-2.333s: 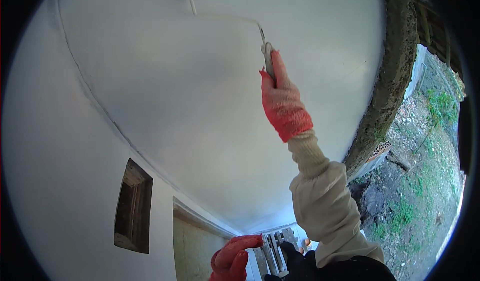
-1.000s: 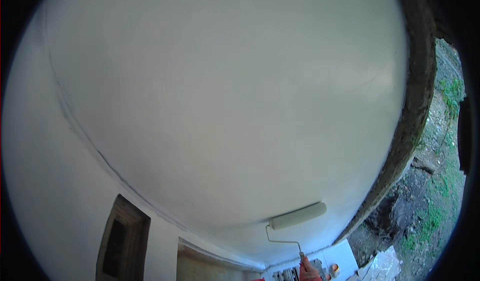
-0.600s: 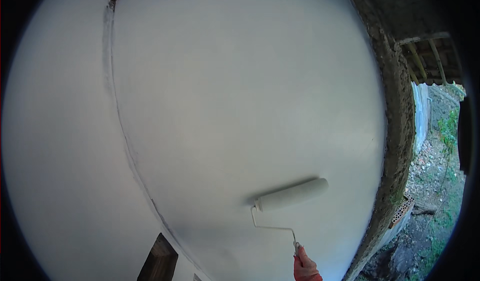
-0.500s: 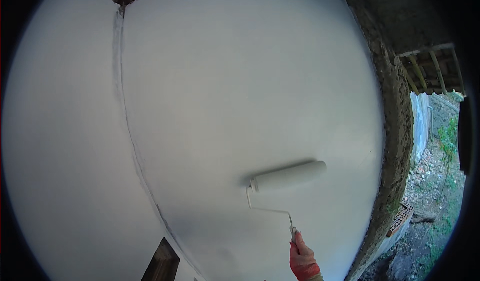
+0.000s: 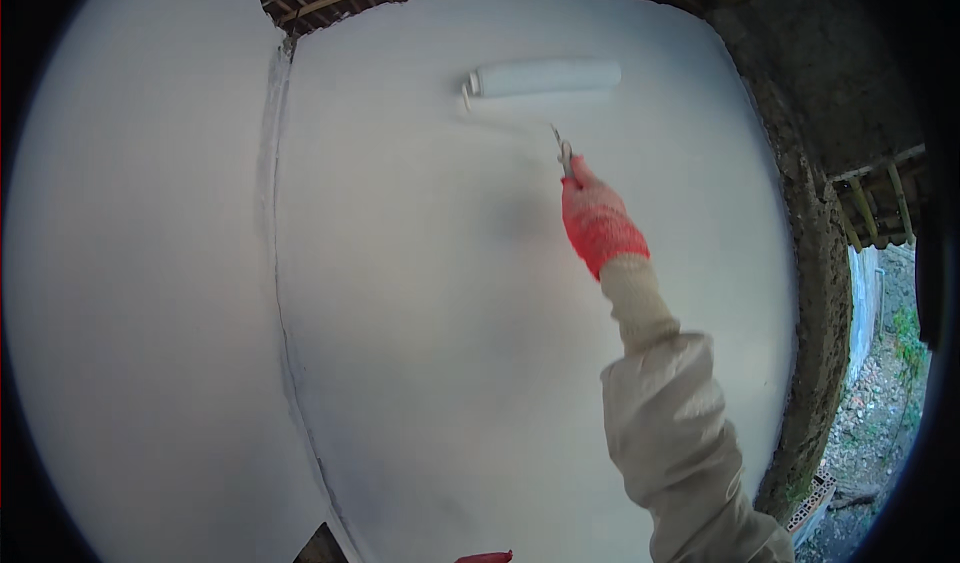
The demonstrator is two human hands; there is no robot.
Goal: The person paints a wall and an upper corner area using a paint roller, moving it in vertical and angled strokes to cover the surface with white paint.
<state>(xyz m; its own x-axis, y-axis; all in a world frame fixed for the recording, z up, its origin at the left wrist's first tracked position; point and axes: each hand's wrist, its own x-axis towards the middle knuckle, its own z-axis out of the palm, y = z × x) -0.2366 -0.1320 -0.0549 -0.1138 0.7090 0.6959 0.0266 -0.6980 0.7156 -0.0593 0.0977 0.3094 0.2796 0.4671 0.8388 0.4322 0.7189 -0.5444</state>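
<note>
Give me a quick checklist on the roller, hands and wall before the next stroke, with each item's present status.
1. Grip: ok. The gloved right hand is closed around the roller handle.
2. Roller cover placement: ok, nearly level over the upper part of the white wall.
3. Clearance from the roof timbers: ok, bare wall shows between.
4. Clearance from the corner seam: ok, the cover is to its right.
5. Left hand: cannot tell, only some red glove shows at the lower edge.
6. Wetness of the cover: cannot tell.
</note>
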